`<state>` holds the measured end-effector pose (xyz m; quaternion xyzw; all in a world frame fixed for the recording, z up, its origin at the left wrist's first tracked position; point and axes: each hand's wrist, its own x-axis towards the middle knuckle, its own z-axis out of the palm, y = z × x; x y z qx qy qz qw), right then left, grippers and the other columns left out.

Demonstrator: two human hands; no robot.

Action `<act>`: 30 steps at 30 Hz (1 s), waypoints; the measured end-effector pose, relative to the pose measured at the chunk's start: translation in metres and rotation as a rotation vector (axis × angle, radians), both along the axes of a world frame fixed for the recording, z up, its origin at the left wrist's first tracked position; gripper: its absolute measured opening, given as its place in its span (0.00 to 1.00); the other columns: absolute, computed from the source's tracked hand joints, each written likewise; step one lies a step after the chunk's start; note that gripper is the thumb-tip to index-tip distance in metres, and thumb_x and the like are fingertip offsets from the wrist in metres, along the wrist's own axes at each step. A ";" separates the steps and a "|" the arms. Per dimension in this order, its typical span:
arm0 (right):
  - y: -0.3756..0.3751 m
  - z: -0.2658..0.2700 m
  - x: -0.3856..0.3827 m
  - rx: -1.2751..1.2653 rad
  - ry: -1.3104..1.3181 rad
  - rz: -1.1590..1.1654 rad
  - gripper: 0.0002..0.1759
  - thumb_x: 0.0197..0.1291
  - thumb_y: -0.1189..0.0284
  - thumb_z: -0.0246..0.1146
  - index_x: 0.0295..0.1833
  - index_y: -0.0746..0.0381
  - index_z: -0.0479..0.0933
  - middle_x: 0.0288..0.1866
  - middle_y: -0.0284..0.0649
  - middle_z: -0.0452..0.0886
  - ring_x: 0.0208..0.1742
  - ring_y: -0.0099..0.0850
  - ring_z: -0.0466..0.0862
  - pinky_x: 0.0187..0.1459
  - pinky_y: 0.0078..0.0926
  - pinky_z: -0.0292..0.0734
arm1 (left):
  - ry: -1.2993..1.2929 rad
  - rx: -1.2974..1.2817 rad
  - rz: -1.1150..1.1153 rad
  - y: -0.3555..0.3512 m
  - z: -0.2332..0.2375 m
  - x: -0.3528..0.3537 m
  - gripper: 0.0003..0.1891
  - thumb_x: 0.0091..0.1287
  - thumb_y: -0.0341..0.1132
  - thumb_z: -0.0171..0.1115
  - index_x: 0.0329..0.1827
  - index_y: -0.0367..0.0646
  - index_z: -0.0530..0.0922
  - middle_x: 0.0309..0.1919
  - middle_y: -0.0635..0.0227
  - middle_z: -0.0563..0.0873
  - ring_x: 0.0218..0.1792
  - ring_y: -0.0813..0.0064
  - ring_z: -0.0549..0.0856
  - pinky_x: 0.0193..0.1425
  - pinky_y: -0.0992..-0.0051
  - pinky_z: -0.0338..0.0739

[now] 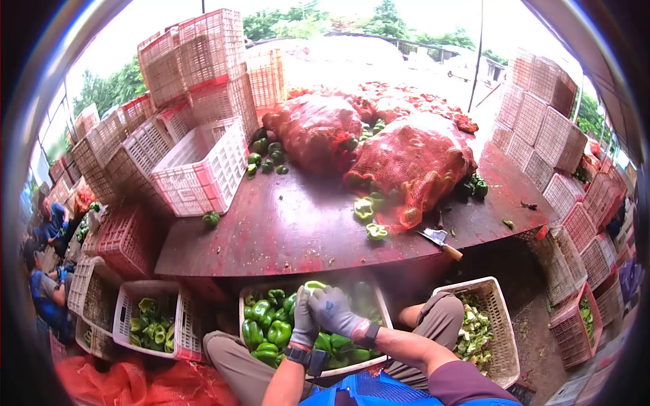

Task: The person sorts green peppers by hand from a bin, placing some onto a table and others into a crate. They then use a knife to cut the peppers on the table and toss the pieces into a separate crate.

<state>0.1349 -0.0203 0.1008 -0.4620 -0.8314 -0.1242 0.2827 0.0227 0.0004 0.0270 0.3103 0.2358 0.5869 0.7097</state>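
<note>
My left hand, in a grey glove, is closed on a pale green pepper piece. Against it, my right hand, also gloved, has its fingers bent round the same piece, which shows only at its top edge. Both hands are over a crate of green peppers between my knees. On the table edge to the right lies a knife with a wooden handle. Cut pepper pieces rest on the table in front of red mesh sacks.
A crate of pepper scraps stands right of my knee, another of green peppers at left. A white crate sits on the table. Stacked crates rise on both sides. Two people are at far left.
</note>
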 end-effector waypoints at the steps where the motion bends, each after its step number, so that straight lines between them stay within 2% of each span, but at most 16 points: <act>1: 0.000 0.009 0.005 -0.115 -0.039 0.076 0.11 0.50 0.65 0.63 0.39 0.57 0.80 0.34 0.38 0.81 0.37 0.40 0.83 0.37 0.40 0.77 | 0.014 -0.017 -0.012 0.003 -0.002 -0.004 0.20 0.79 0.48 0.45 0.60 0.44 0.77 0.49 0.67 0.84 0.50 0.72 0.83 0.58 0.69 0.78; 2: 0.002 0.017 0.010 -0.217 -0.032 0.127 0.11 0.51 0.64 0.65 0.40 0.56 0.80 0.35 0.39 0.81 0.37 0.42 0.83 0.39 0.41 0.78 | -0.100 -0.202 -0.115 -0.007 0.028 -0.007 0.23 0.78 0.50 0.44 0.60 0.43 0.76 0.52 0.64 0.84 0.51 0.69 0.84 0.58 0.67 0.79; 3: 0.003 0.044 0.020 -0.112 0.266 0.241 0.13 0.50 0.66 0.69 0.41 0.57 0.80 0.36 0.41 0.82 0.37 0.44 0.83 0.40 0.41 0.78 | -0.211 -0.338 -0.163 0.001 0.031 -0.010 0.24 0.78 0.53 0.43 0.59 0.42 0.77 0.52 0.62 0.85 0.48 0.68 0.85 0.54 0.67 0.82; 4: -0.003 0.071 0.035 -0.193 0.323 0.217 0.16 0.46 0.70 0.72 0.42 0.59 0.79 0.38 0.43 0.82 0.40 0.46 0.83 0.43 0.43 0.78 | -0.184 -0.255 -0.177 -0.002 0.031 -0.022 0.25 0.78 0.54 0.43 0.59 0.42 0.77 0.49 0.61 0.86 0.45 0.67 0.87 0.50 0.67 0.83; 5: 0.002 0.066 0.046 -0.216 0.369 0.233 0.22 0.47 0.71 0.73 0.49 0.60 0.78 0.44 0.45 0.82 0.46 0.48 0.82 0.48 0.43 0.77 | -0.190 -0.301 -0.191 -0.002 0.039 -0.025 0.26 0.78 0.55 0.44 0.57 0.43 0.79 0.47 0.61 0.87 0.42 0.67 0.87 0.47 0.67 0.84; 6: 0.008 0.060 0.057 -0.239 0.414 0.249 0.28 0.47 0.71 0.74 0.57 0.61 0.77 0.50 0.48 0.82 0.51 0.50 0.82 0.53 0.43 0.77 | -0.242 -0.329 -0.232 -0.005 0.047 -0.027 0.26 0.77 0.55 0.45 0.57 0.42 0.79 0.46 0.61 0.87 0.43 0.67 0.87 0.48 0.67 0.84; 7: 0.004 0.068 0.069 -0.243 0.240 0.231 0.36 0.51 0.67 0.72 0.67 0.61 0.71 0.61 0.48 0.79 0.61 0.51 0.78 0.60 0.44 0.74 | -0.246 -0.378 -0.249 -0.007 0.050 -0.030 0.27 0.77 0.57 0.46 0.59 0.43 0.79 0.48 0.62 0.87 0.46 0.66 0.87 0.51 0.64 0.83; 10: -0.011 0.074 0.071 -0.180 -0.082 0.307 0.35 0.50 0.65 0.72 0.66 0.57 0.72 0.62 0.45 0.79 0.62 0.45 0.78 0.61 0.44 0.75 | -0.268 -0.407 -0.344 -0.010 0.043 -0.030 0.29 0.75 0.62 0.48 0.62 0.47 0.77 0.52 0.64 0.86 0.50 0.65 0.86 0.56 0.58 0.81; 14: -0.010 0.050 0.072 -0.152 -0.118 0.390 0.27 0.52 0.69 0.68 0.60 0.56 0.75 0.54 0.39 0.82 0.59 0.42 0.81 0.59 0.43 0.76 | -0.275 -0.365 -0.437 -0.018 0.043 -0.017 0.31 0.72 0.65 0.50 0.65 0.50 0.75 0.58 0.64 0.83 0.56 0.64 0.82 0.60 0.53 0.79; 15: -0.010 0.049 0.070 -0.121 -0.123 0.394 0.24 0.55 0.64 0.69 0.59 0.53 0.75 0.50 0.37 0.81 0.57 0.40 0.81 0.55 0.43 0.75 | -0.299 -0.376 -0.442 -0.020 0.047 -0.017 0.32 0.72 0.65 0.51 0.66 0.50 0.74 0.60 0.63 0.81 0.58 0.63 0.81 0.61 0.52 0.78; 18: -0.005 0.058 0.072 -0.228 -0.206 0.509 0.24 0.55 0.63 0.69 0.58 0.53 0.76 0.47 0.38 0.81 0.52 0.41 0.82 0.52 0.43 0.76 | -0.306 -0.317 -0.450 -0.029 0.060 -0.014 0.30 0.72 0.63 0.53 0.66 0.51 0.74 0.60 0.64 0.81 0.59 0.63 0.81 0.61 0.52 0.78; 21: -0.014 0.071 0.064 -0.280 -0.235 0.379 0.21 0.52 0.62 0.71 0.52 0.54 0.78 0.43 0.40 0.79 0.47 0.42 0.81 0.47 0.44 0.76 | -0.187 -0.347 -0.366 -0.037 0.076 -0.012 0.28 0.73 0.61 0.54 0.66 0.50 0.74 0.59 0.64 0.82 0.59 0.65 0.82 0.61 0.55 0.79; 24: -0.018 0.073 0.062 -0.379 -0.335 0.396 0.18 0.49 0.62 0.72 0.45 0.55 0.79 0.41 0.42 0.78 0.44 0.43 0.81 0.43 0.45 0.75 | -0.076 -0.317 -0.408 -0.034 0.057 -0.007 0.28 0.74 0.59 0.54 0.65 0.49 0.75 0.58 0.64 0.83 0.57 0.67 0.83 0.60 0.59 0.80; 25: -0.018 0.071 0.064 -0.398 -0.271 0.427 0.16 0.49 0.64 0.71 0.42 0.56 0.78 0.40 0.44 0.77 0.44 0.45 0.81 0.42 0.46 0.76 | -0.047 -0.295 -0.403 -0.035 0.055 -0.008 0.29 0.75 0.60 0.53 0.66 0.46 0.75 0.57 0.64 0.83 0.56 0.67 0.84 0.60 0.62 0.81; 28: -0.018 0.064 0.064 -0.504 -0.192 0.415 0.13 0.50 0.67 0.69 0.41 0.58 0.78 0.42 0.46 0.77 0.45 0.47 0.81 0.45 0.48 0.76 | -0.163 -0.299 -0.435 -0.036 0.052 -0.005 0.29 0.74 0.58 0.55 0.66 0.45 0.74 0.57 0.64 0.83 0.57 0.68 0.83 0.60 0.61 0.81; 30: -0.021 0.059 0.063 -0.586 -0.162 0.369 0.13 0.50 0.67 0.69 0.40 0.59 0.78 0.42 0.47 0.77 0.45 0.49 0.81 0.46 0.48 0.76 | -0.110 -0.277 -0.374 -0.042 0.049 -0.004 0.27 0.75 0.54 0.57 0.67 0.44 0.74 0.56 0.65 0.83 0.57 0.68 0.83 0.60 0.63 0.80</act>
